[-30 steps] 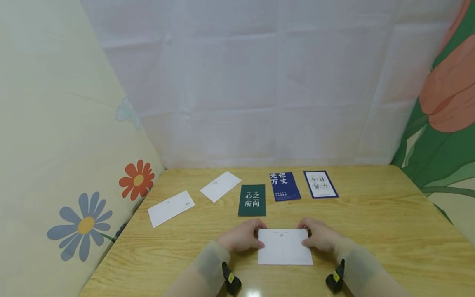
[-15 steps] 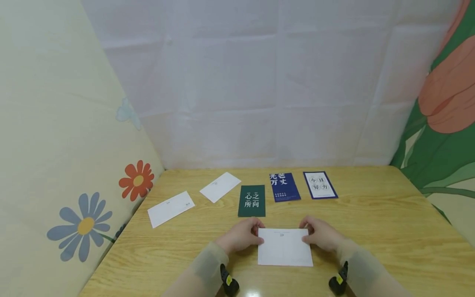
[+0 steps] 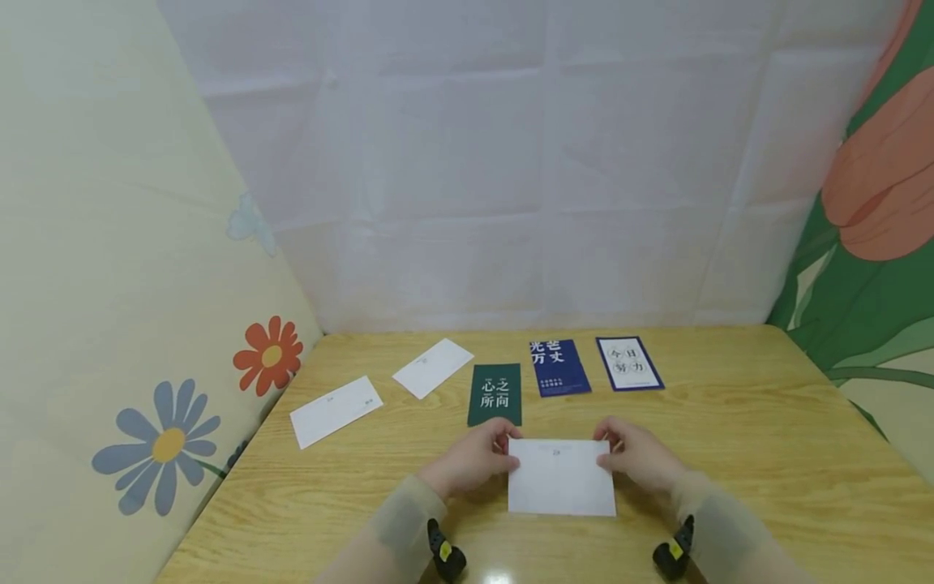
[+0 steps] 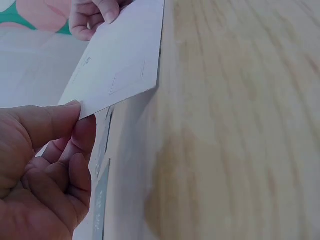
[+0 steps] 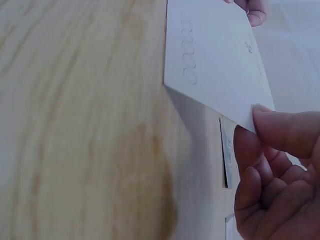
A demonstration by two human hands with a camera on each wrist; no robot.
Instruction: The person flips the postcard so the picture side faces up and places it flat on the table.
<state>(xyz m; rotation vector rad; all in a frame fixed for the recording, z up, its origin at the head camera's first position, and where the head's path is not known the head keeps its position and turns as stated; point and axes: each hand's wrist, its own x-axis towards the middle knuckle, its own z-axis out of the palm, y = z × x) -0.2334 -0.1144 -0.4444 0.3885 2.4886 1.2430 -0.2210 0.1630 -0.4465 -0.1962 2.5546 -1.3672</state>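
Note:
A white postcard (image 3: 562, 485) faces up between the two hands near the table's front. My left hand (image 3: 476, 459) pinches its upper left corner between thumb and fingers. Its upper right corner is pinched by my right hand (image 3: 640, 459). In the left wrist view the postcard (image 4: 122, 55) shows a faint stamp box and tilts, its far side raised off the table. A row of faint ovals runs along the postcard (image 5: 215, 60) in the right wrist view. The card's underside is hidden.
Beyond the hands lie a green card (image 3: 495, 389), a dark blue card (image 3: 560, 373) and a blue-bordered white card (image 3: 631, 363). Two white cards, one farther back (image 3: 434, 368) and one nearer (image 3: 336, 411), lie at the left. A pale cloth (image 3: 511, 162) hangs behind the table.
Both hands have raised the far edge of the postcard a little and shifted slightly away from the body. The other cards have stayed in place.

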